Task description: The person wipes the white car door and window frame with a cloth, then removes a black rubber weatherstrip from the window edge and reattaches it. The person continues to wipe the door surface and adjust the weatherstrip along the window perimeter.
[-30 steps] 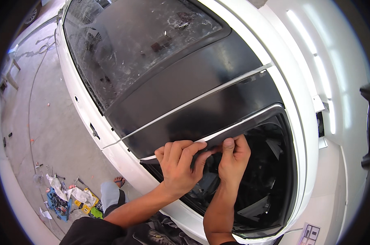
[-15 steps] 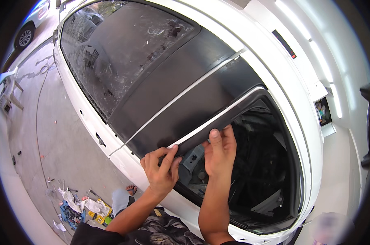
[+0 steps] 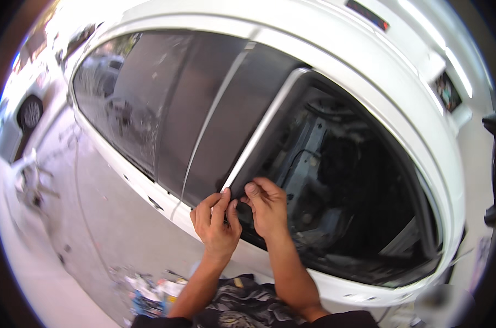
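Both bent forearms reach from the near side, hands meeting at the near end of the long, flexible black strip [image 3: 271,134] along the left side of the white car's [image 3: 363,60] window opening. Fingers overlap the strip's end. The right hand [image 3: 267,209] pinches its edge; the left hand's [image 3: 218,223] partly curled fingers touch it, grip indeterminable.
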A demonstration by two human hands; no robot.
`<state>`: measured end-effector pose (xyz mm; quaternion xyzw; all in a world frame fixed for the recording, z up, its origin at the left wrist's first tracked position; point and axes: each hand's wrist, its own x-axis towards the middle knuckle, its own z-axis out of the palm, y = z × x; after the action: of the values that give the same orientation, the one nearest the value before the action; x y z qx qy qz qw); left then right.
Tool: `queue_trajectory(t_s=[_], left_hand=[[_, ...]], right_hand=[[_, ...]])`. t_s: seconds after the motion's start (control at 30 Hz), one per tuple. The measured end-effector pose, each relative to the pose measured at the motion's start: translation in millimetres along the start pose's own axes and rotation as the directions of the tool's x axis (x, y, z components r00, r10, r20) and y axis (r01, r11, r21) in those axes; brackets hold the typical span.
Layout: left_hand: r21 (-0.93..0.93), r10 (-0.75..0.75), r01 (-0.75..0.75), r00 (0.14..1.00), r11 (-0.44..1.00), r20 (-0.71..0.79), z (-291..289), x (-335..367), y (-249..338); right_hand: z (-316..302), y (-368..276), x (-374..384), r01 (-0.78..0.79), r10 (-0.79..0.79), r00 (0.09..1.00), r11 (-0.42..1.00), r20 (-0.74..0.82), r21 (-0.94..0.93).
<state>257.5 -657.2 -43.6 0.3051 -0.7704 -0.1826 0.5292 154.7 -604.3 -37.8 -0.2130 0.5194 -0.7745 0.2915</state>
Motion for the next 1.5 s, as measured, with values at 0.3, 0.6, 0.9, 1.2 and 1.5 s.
queue_trajectory(t_s=[0.3, 0.6, 0.9, 1.2, 1.5], left_hand=[[0.091, 0.053, -0.063, 0.992, 0.994, 0.111, -6.2, 7.4, 0.9], [0.166, 0.150, -0.169, 0.981, 0.971, 0.120, -4.5, 6.4, 4.9], [0.113, 0.132, -0.142, 0.987, 0.983, 0.094, 0.2, 8.4, 8.1], [0.114, 0.044, -0.054, 0.995, 0.992, 0.094, -3.5, 11.8, 8.0], [0.092, -0.027, 0.015, 0.991, 0.996, 0.131, -10.0, 16.2, 1.7]], right_hand=[[4.0, -6.5, 16.8, -0.049, 0.016, 0.976, 0.988, 0.217, 0.145], [6.1, -24.1, 40.4, 0.137, -0.171, 0.965, 0.975, 0.198, 0.175], [3.0, -48.8, 44.6, 0.113, -0.145, 0.947, 0.986, 0.287, 0.125], [-22.3, -7.1, 30.9, -0.033, 0.046, 0.910, 0.999, 0.411, -0.038], [-20.9, 17.4, 16.2, 0.013, 0.021, 0.945, 0.995, 0.326, -0.103]])
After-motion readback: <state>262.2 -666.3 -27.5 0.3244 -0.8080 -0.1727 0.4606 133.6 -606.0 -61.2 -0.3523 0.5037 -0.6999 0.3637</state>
